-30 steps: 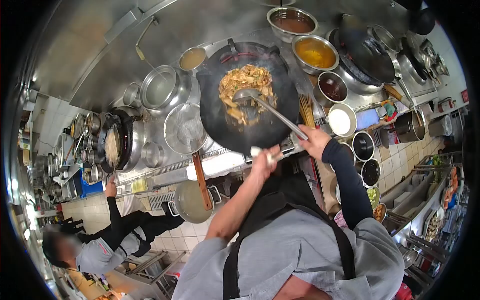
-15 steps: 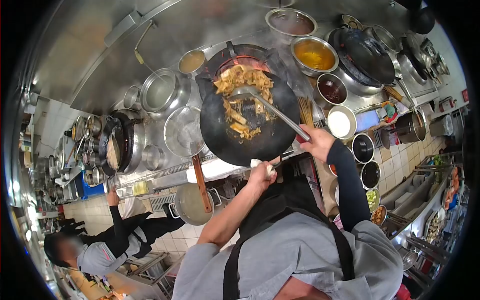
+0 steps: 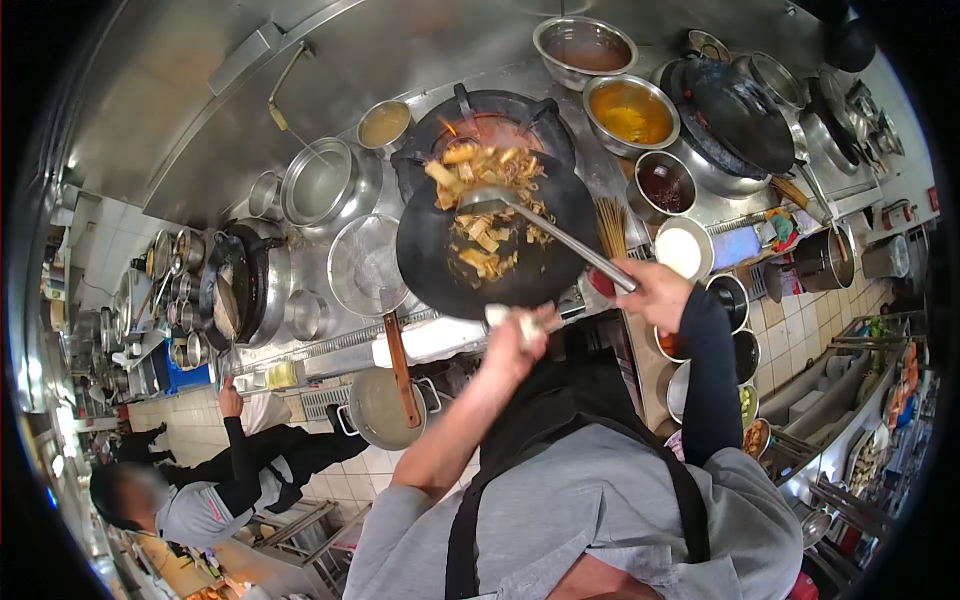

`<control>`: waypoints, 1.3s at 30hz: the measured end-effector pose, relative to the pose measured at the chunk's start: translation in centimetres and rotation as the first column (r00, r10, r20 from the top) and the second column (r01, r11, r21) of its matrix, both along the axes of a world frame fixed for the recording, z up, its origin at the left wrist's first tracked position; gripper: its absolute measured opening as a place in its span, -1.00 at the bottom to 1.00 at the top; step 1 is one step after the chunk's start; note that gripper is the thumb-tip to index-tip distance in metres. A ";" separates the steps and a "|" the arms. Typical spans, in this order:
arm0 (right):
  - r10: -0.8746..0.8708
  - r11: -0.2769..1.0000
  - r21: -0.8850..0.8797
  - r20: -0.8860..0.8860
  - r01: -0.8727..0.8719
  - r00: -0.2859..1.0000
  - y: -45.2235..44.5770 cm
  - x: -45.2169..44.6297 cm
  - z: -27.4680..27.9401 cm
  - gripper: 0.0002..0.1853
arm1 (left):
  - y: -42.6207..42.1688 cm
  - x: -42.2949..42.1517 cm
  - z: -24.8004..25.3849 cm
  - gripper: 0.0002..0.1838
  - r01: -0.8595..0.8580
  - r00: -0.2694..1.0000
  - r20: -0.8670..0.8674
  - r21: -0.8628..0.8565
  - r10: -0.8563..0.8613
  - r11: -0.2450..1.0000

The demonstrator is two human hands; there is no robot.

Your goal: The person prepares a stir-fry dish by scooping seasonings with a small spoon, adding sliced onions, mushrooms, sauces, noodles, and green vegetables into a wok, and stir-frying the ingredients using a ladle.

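Observation:
My left hand (image 3: 520,342), slightly blurred, is closed around a white cloth (image 3: 498,315) at the near rim of a black wok (image 3: 430,262), gripping the wok through it. The wok tilts away over the burner, its far side near the flame. Browned pieces of food (image 3: 486,175) are in the air or sliding at the far side, and more lie in the middle of the wok. With my right hand (image 3: 655,295) I grip the handle of a long metal ladle (image 3: 560,236); its bowl is among the food.
A burner ring (image 3: 520,108) glows behind the wok. A strainer (image 3: 368,265) with a wooden handle lies to the left, past it a pot of liquid (image 3: 318,182). Bowls of orange liquid (image 3: 630,112) and dark sauce (image 3: 664,186) stand right. A co-worker (image 3: 215,490) is at far left.
The wok has drawn slightly toward me and left, exposing more of the burner ring. Food has shifted and loosened at the far side. My right hand has moved right and slightly down with the ladle.

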State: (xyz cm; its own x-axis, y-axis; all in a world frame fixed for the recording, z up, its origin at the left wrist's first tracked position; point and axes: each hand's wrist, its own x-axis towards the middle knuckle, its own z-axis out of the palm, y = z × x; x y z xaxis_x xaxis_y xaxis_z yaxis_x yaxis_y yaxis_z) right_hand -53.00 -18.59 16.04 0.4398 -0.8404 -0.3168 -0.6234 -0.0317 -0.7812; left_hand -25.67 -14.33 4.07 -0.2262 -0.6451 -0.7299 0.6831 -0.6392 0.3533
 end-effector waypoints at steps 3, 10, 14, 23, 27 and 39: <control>0.007 0.961 0.276 -0.022 -0.001 1.000 -1.7 -0.4 1.6 -0.36 | -7.7 2.5 -0.1 -0.88 -0.180 0.983 -0.051 -0.024 0.179 0.983; -0.104 0.963 -0.252 -0.041 0.090 0.994 -0.9 1.5 -5.3 -0.44 | -1.9 -0.1 -9.2 -0.84 0.053 0.962 0.259 0.133 -0.086 0.990; -0.080 0.985 -0.166 -0.183 0.050 0.980 2.2 -1.7 -0.5 -0.40 | -4.9 0.6 -6.4 -0.82 -0.166 0.970 0.182 0.004 0.163 0.986; -0.144 0.964 -0.254 -0.238 0.081 0.961 -4.7 -1.4 -10.6 -0.41 | -12.0 2.3 -10.7 -0.75 -0.146 0.981 0.121 -0.042 0.150 0.988; -0.520 0.848 0.158 0.069 0.505 0.851 -5.0 4.7 -8.8 -0.46 | -3.0 5.3 -6.4 -0.68 0.030 0.999 0.026 -0.178 -0.026 0.984; -0.512 0.817 -0.141 0.269 0.560 0.815 -12.8 12.8 -22.8 -0.56 | -1.0 7.5 -4.7 -0.52 -0.105 0.990 0.089 -0.079 0.112 0.991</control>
State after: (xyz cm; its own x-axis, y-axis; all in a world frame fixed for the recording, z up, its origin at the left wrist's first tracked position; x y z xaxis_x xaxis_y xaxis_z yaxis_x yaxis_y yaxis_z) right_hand -40.17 -31.43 -6.75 -0.0650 -0.9958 -0.0652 -0.4108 0.0862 -0.9077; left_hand -18.19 -15.33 -0.64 -0.0856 -0.7149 -0.6939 0.7087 -0.5332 0.4620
